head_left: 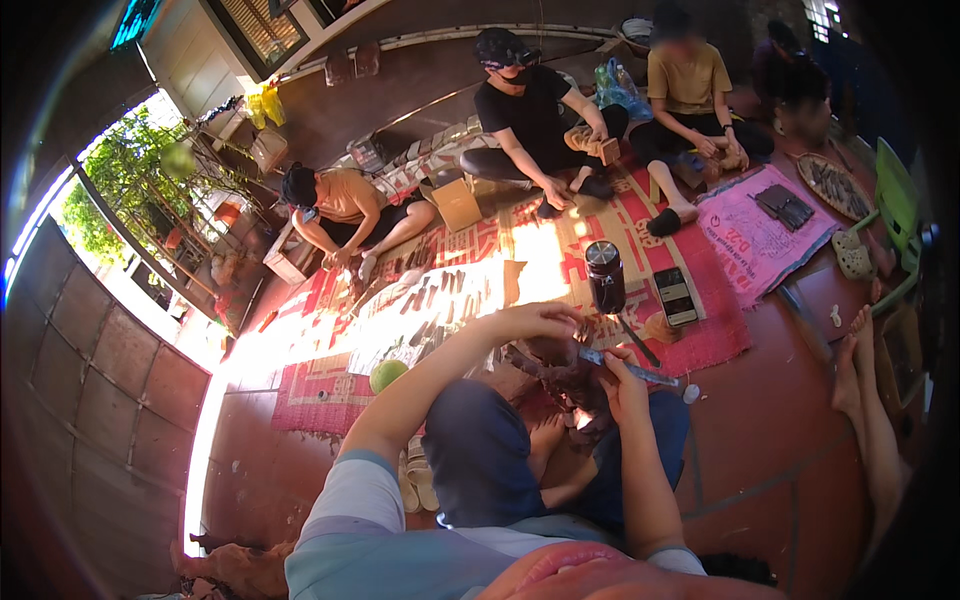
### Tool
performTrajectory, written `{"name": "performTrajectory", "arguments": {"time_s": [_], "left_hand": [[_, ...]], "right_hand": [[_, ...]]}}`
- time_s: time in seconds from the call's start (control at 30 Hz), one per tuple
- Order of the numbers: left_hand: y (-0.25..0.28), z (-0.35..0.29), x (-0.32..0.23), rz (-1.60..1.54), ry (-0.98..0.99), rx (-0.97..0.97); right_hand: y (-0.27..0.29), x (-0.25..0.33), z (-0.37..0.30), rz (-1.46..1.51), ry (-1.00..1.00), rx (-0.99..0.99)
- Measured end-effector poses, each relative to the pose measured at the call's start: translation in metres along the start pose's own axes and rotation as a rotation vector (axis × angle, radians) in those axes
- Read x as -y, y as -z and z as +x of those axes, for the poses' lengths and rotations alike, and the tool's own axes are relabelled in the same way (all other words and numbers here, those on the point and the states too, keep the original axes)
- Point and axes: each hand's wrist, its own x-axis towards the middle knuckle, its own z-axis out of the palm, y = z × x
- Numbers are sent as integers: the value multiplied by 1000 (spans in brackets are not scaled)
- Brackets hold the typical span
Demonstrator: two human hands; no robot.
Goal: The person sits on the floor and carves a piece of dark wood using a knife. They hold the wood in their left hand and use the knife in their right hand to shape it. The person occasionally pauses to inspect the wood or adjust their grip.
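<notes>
Between my knees stands a dark brown carved wooden piece (560, 378), knotty and irregular, partly covered by my hands. My left hand (545, 322) lies over its top with the fingers curled round it. At its right side my right hand (626, 388) is closed on a narrow bluish strip-like tool (655, 377), whose near end touches or almost touches the carving; its exact kind cannot be made out. Just beyond the carving lies a dark, thin blade-like tool (640, 342) on the mat.
A black flask (604, 278) and a phone (675, 297) stand and lie ahead on the red patterned mat (715, 325). Rows of dark carving tools (440, 300) lie further left, near a green ball-like fruit (387, 375). Several people sit beyond, some handling wooden pieces. Bare legs (870, 420) extend at right.
</notes>
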Motion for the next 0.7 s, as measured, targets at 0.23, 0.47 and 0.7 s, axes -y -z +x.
{"name": "performTrajectory", "arguments": {"time_s": [0.23,0.47,0.7], "left_hand": [[-10,-13,-8,76,116,-92],[-7,9,26,-226,83,-206],[-1,21,45,-170,-9,-161]], "right_hand": [[-20,-2,-29,-27,143,-23],[-65,2,-28,-446,594,109],[-33,-16,-35,-570,620,135]]}}
